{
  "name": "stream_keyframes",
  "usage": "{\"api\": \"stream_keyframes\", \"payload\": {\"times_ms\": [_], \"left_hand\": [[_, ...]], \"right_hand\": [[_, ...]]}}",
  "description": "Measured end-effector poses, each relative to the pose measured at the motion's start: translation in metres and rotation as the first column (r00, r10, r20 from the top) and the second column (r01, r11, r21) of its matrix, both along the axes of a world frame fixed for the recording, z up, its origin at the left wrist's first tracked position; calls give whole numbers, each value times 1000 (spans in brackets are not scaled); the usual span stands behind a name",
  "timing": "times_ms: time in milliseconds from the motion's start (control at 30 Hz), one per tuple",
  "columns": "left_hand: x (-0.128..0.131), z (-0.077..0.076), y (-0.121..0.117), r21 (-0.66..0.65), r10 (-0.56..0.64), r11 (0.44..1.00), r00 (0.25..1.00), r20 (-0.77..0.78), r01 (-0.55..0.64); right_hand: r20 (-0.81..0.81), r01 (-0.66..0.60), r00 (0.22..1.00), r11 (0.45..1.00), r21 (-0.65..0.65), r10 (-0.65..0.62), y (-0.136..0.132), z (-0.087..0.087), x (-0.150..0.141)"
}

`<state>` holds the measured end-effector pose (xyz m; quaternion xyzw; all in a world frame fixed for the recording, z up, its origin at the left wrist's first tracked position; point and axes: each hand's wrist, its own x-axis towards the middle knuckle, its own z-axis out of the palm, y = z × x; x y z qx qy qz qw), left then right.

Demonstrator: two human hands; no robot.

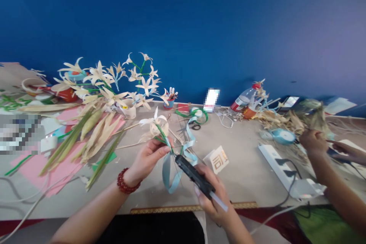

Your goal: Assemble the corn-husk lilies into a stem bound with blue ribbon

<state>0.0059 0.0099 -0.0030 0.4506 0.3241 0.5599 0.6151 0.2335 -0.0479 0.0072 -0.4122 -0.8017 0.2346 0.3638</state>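
Observation:
My left hand [151, 160], with a red bead bracelet at its wrist, pinches the green stem of a white handmade flower [156, 120] that stands upright. Light blue ribbon [170, 188] meets the stem at my fingertips and hangs below in a loop. Another length of it runs back to a roll [198, 113]. In my right hand [213, 187] is a black glue gun [196, 175], a clear glue stick poking out of its rear. Its nozzle points up and left, close to the ribbon and stem; whether they touch I cannot tell.
More pale flowers [98, 74] stand at the back left beside a paper cup [127, 109]. Corn husks [100, 137] lie on pink paper [68, 164]. A white power strip [288, 171] with black plugs lies right, near another person's hand [314, 141]. A plastic bottle [243, 99] stands behind.

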Motion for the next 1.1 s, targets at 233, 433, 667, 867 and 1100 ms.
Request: {"api": "stream_keyframes", "payload": {"times_ms": [233,433,667,867,1100], "left_hand": [[0,-1,0,3,-4,1000,1000,28,4],[0,-1,-1,-6,2,1000,1000,5,-2],[-1,0,-1,-8,0,1000,1000,-3,0],[-3,6,-1,24,-15,1000,1000,-9,15],[-2,10,-1,34,-29,999,1000,10,29]], "right_hand": [[16,30,999,1000,6,-31,-3,2,-1],[24,23,999,1000,18,-24,-2,0,0],[13,25,1000,999,43,-25,-3,-5,2],[50,183,981,980,76,-187,-3,-20,26],[415,552,718,820,150,-559,3,-46,87]]}}
